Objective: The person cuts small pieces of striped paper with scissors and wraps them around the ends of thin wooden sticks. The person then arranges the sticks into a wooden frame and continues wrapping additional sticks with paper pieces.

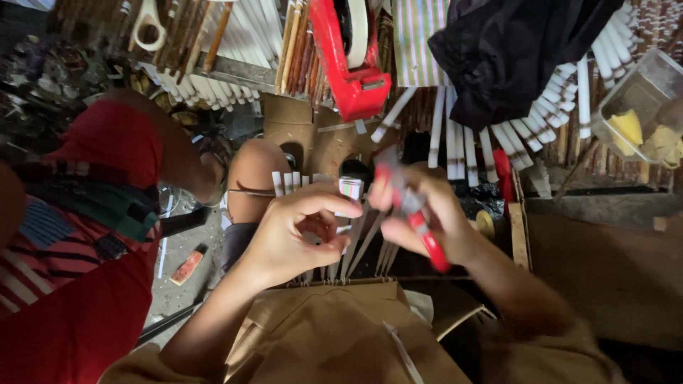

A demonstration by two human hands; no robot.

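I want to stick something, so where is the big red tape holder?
In the head view, the red tape dispenser sits at the top middle, above both hands, among the white-tipped sticks and left of the black cloth.

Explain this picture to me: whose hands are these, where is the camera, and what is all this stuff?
There is no machine here. The camera sits on a person's head and looks down at their own two hands. The right hand grips a red-handled tool, blurred, perhaps scissors or pliers. The left hand is curled next to it, fingers pinched; what it holds is too small to tell. Beyond them lie rows of thin sticks with white tips, a red tape dispenser and a black cloth. Another person in a red shirt sits at the left.
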